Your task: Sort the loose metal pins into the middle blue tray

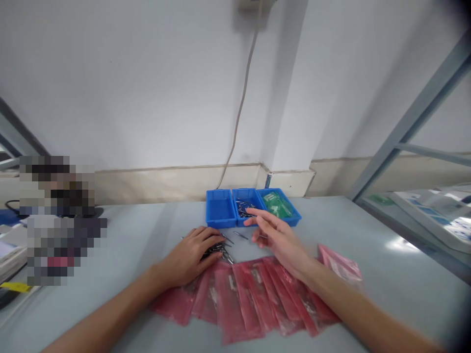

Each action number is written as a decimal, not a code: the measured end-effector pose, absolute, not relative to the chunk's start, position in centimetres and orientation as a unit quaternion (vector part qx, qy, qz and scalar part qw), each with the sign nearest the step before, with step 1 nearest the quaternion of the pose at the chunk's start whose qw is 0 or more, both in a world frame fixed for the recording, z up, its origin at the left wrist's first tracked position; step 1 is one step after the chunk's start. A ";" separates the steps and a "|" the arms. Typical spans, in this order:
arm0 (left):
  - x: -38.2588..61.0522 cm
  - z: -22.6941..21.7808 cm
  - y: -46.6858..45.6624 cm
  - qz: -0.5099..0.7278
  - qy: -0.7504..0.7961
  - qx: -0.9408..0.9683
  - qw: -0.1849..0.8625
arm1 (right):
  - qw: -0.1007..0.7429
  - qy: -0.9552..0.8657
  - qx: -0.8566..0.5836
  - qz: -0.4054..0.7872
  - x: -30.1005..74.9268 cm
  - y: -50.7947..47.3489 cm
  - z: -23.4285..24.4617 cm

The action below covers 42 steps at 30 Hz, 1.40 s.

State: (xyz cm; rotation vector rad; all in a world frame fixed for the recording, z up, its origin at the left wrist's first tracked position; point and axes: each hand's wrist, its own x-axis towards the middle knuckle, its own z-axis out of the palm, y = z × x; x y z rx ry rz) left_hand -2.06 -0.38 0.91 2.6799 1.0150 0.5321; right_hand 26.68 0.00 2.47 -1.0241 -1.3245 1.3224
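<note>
My left hand (pixel 191 255) lies palm down on the table, its fingers bent over a small heap of thin metal pins (pixel 221 250). Above the table hovers my right hand (pixel 274 235), fingers loosely spread and pointing toward the blue trays, nothing visibly in it. A fan of several red plastic bags (pixel 250 299) lies under both forearms. Two loose pins (pixel 241 235) rest on the table between the hands and the trays.
Three blue trays stand by the wall: the left one (pixel 220 208) looks empty, the middle one (pixel 246 206) holds metal pins, the right one (pixel 281 206) holds green bags. A pink bag (pixel 338 264) lies right of my arm. A metal frame (pixel 408 127) rises at right; clutter sits at left.
</note>
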 end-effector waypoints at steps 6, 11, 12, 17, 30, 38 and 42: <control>-2.0 1.1 -0.4 0.176 0.349 0.913 0.115 | 0.335 -0.802 -0.445 0.216 27.2 -0.3 1.2; -2.0 1.1 -0.5 0.176 0.350 0.913 0.111 | 0.234 -0.869 -0.418 0.122 27.3 -0.4 0.7; -2.0 1.1 -0.5 0.178 0.350 0.913 0.112 | 0.233 -0.872 -0.415 0.119 27.3 -0.3 0.7; -1.9 1.2 -0.5 0.181 0.346 0.914 0.113 | 0.251 -0.870 -0.408 0.117 27.4 0.1 0.2; -1.9 1.3 -0.5 0.179 0.350 0.912 0.115 | 0.240 -0.869 -0.413 0.131 27.8 0.1 -0.1; -2.1 0.9 -0.4 0.190 0.346 0.912 0.115 | 0.250 -0.870 -0.406 0.128 27.8 0.0 -0.2; -2.1 1.0 -0.4 0.187 0.345 0.912 0.117 | 0.270 -0.853 -0.416 0.164 27.8 -0.1 -0.1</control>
